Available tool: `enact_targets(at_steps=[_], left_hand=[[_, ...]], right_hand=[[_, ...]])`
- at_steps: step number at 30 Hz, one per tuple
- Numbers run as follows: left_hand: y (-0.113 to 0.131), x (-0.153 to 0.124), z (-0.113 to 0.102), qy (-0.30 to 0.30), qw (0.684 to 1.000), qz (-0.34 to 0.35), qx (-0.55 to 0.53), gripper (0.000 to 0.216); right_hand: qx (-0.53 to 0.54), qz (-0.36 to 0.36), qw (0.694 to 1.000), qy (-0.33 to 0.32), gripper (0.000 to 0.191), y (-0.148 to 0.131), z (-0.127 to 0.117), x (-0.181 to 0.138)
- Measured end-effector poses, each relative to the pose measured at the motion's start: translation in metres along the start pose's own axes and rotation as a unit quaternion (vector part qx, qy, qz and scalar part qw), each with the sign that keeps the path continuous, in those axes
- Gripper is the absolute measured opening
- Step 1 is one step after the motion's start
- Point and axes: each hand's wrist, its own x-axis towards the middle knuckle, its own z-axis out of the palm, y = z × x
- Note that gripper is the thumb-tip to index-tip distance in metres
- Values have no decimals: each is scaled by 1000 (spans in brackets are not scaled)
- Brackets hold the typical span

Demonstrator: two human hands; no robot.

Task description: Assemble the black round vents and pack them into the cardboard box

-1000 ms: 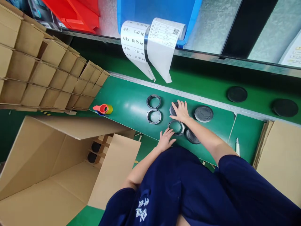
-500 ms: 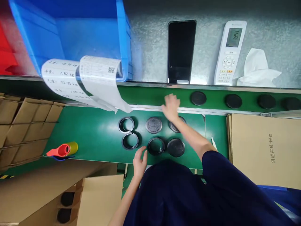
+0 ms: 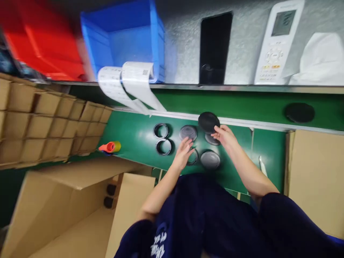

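My right hand (image 3: 224, 135) grips a round black cap (image 3: 208, 122) by its right edge, holding it tilted above the green table. Beneath it, a grey-black disc (image 3: 213, 139) is partly covered. My left hand (image 3: 184, 153), fingers apart, hovers over a black ring (image 3: 192, 157) and the lower edge of a round vent cap (image 3: 188, 132); whether it touches either I cannot tell. Another round cap (image 3: 210, 159) lies between my hands, nearer my body. To the left, two black rings (image 3: 161, 130) sit one in front of the other.
A green belt (image 3: 242, 105) carries another black cap (image 3: 299, 112) at right. Above, a shelf holds a blue bin (image 3: 158, 50), a phone (image 3: 215, 48) and a remote (image 3: 279, 43). Cardboard dividers (image 3: 51, 123) and an open carton (image 3: 88, 200) stand left; flat cardboard (image 3: 318, 179) lies right.
My right hand has taken a black cap and drawn it back from the belt over the table. My left hand has moved forward over the ring. The view has shifted.
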Motion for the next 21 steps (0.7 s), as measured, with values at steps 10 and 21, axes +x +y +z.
enact_targets(at_steps=[10,21], left_hand=[[11,-50,-3,-34,967,-63,-246,54],[-13,-88,-12,-71,968,-66,-230,70]], right_hand=[[-397,-385,826,-110,45,33,46,-115],[-408,-303,833,-220,80,47,47,-126]])
